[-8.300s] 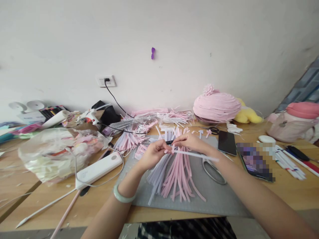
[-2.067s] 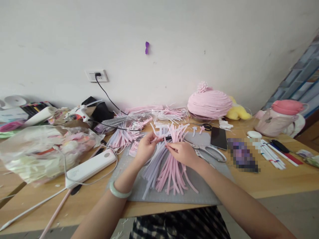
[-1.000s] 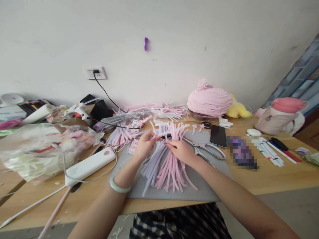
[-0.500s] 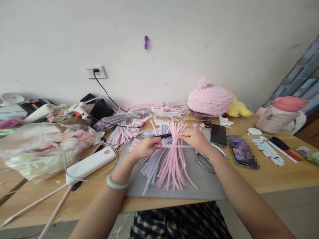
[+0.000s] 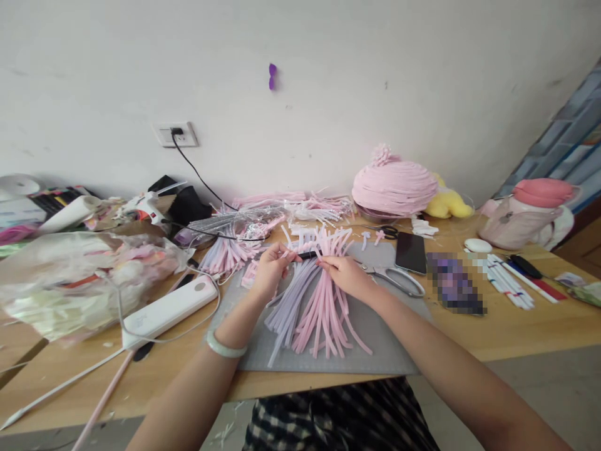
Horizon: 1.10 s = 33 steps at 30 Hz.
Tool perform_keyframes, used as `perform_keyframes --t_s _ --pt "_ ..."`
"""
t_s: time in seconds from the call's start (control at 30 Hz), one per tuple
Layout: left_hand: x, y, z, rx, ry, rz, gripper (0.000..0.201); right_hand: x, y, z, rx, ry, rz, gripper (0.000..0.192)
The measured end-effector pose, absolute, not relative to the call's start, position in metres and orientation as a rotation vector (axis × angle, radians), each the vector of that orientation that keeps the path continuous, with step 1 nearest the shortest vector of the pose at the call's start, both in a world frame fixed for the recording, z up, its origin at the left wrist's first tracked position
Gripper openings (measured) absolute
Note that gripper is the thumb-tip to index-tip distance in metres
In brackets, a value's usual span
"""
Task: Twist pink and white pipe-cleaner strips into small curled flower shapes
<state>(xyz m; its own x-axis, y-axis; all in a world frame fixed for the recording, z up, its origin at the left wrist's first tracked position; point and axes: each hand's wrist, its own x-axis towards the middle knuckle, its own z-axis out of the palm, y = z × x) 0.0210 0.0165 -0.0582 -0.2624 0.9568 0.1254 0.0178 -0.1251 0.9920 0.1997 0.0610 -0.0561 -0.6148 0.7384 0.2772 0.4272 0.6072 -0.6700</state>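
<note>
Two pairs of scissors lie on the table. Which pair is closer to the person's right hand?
The large silver scissors on the grey mat, just right of the right hand. The small black-handled scissors lie farther back, near the pink mound.

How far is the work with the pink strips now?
Already done: many pink strips and lilac strips hang in a row from the black rod. In hand: left hand and right hand work a strip at the rod. Left: loose strips lie beyond the grey mat.

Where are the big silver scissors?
The big silver metal scissors lie on the grey mat, just right of the right hand, beside the black phone.
</note>
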Motion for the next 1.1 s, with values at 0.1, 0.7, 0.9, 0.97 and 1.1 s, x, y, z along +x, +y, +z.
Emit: perform_keyframes --t_s 0.1,0.7,0.9,0.97,1.1 --pt "0.019 0.017 -0.061 1.333 1.587 1.423 0.016 0.196 0.050 -0.054 -0.937 -2.507 0.590 0.026" --pt "0.009 0.006 -0.044 2.223 1.339 0.866 0.029 0.238 0.088 -0.032 -0.791 -2.346 1.008 0.019" --pt "0.017 0.001 -0.044 1.807 1.073 1.118 0.010 0.237 0.096 -0.044 -0.771 -1.827 1.934 0.011" --pt "0.020 0.000 -0.045 1.675 1.019 1.186 0.004 0.234 0.092 -0.047 -0.711 -1.747 2.079 0.015" --pt "0.027 -0.002 -0.050 1.475 0.941 1.242 0.014 0.228 0.085 -0.051 -0.632 -1.632 2.201 0.014"
